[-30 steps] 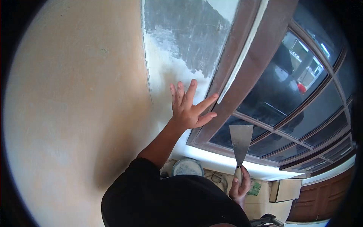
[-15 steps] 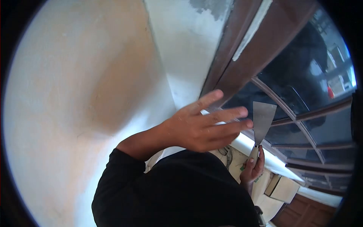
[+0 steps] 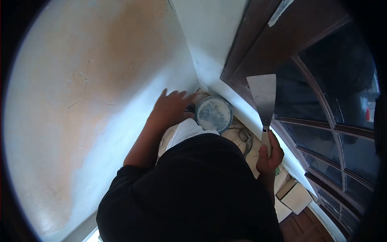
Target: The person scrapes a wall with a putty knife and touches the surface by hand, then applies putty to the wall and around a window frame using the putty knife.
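Observation:
My right hand [image 3: 271,156] is wrapped round the handle of a putty knife [image 3: 264,99], whose wide metal blade points up in front of the dark window frame. Nothing shows in my left hand [image 3: 171,107]; its fingers are spread, slightly blurred, close to the plastered wall [image 3: 92,84]. Whether they touch the wall I cannot tell. Just right of that hand, a round bucket or lid [image 3: 214,114] with whitish smears stands on the floor in the corner.
A brown-framed window [image 3: 336,127] with dark panes runs along the right. Below it lie a box [image 3: 296,197] and a brown panelled surface [image 3: 304,226]. A dark cable or hose [image 3: 246,141] rests on the floor beside the bucket.
My left hand has moved left and down, away from the putty knife. The knife is higher in view, and the view has tilted down, showing the bucket.

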`<control>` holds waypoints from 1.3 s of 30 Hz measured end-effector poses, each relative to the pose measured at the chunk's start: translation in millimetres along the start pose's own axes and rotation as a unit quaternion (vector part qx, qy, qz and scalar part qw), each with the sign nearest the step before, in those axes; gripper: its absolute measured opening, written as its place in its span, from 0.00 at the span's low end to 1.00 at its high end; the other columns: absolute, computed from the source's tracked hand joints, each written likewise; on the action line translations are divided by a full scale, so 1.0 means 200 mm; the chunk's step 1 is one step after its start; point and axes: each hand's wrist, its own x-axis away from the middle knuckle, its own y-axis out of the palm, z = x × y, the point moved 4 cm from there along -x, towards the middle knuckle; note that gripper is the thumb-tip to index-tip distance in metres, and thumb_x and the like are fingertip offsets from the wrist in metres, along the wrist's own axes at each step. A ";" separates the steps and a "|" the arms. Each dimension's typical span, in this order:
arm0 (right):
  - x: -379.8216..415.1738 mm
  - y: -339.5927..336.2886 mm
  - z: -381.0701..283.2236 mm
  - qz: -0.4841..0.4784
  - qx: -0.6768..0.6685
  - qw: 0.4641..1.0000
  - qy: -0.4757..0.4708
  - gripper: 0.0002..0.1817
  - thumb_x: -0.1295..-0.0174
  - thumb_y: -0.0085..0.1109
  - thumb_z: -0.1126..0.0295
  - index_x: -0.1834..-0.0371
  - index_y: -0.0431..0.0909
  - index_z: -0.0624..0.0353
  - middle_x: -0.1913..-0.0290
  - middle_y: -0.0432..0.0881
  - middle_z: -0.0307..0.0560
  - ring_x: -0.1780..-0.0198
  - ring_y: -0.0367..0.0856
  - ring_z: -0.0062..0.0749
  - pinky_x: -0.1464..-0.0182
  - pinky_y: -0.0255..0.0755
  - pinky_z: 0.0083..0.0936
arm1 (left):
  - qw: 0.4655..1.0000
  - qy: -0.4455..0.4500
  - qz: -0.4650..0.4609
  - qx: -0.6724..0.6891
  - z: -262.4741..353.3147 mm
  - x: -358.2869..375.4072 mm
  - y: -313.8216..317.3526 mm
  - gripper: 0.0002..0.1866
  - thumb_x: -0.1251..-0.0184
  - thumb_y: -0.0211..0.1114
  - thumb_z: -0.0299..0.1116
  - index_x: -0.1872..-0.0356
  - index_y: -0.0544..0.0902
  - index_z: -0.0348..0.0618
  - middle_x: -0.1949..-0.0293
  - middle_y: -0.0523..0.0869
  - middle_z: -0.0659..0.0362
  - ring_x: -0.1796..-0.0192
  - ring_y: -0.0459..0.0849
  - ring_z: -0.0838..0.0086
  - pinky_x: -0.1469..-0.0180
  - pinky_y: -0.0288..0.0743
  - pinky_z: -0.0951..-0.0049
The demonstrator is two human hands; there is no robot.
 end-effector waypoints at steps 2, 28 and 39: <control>0.03 -0.02 0.02 -0.001 0.017 1.000 0.006 0.24 0.35 0.59 0.69 0.37 0.77 0.71 0.44 0.84 0.64 0.43 0.84 0.51 0.38 0.74 0.40 | 0.999 -0.014 0.032 0.011 -0.08 0.03 0.04 0.41 0.37 0.71 0.54 0.24 0.66 0.59 0.29 0.75 0.51 0.27 0.72 0.56 0.24 0.57 0.43; 0.18 0.31 -0.41 0.083 0.077 0.968 0.224 0.17 0.31 0.58 0.69 0.41 0.83 0.61 0.54 0.86 0.54 0.68 0.80 0.25 0.65 0.77 0.24 | 0.913 0.395 0.003 0.098 0.07 -0.57 -0.12 0.39 0.34 0.65 0.59 0.25 0.68 0.55 0.29 0.75 0.54 0.26 0.71 0.60 0.24 0.57 0.46; 0.14 0.07 -0.22 0.176 -0.028 0.966 0.185 0.15 0.34 0.58 0.76 0.46 0.84 0.67 0.53 0.88 0.61 0.50 0.87 0.44 0.41 0.75 0.32 | 0.827 0.362 0.380 0.199 -0.01 -0.23 -0.57 0.25 0.38 0.73 0.45 0.40 0.84 0.53 0.40 0.85 0.58 0.37 0.81 0.60 0.34 0.69 0.50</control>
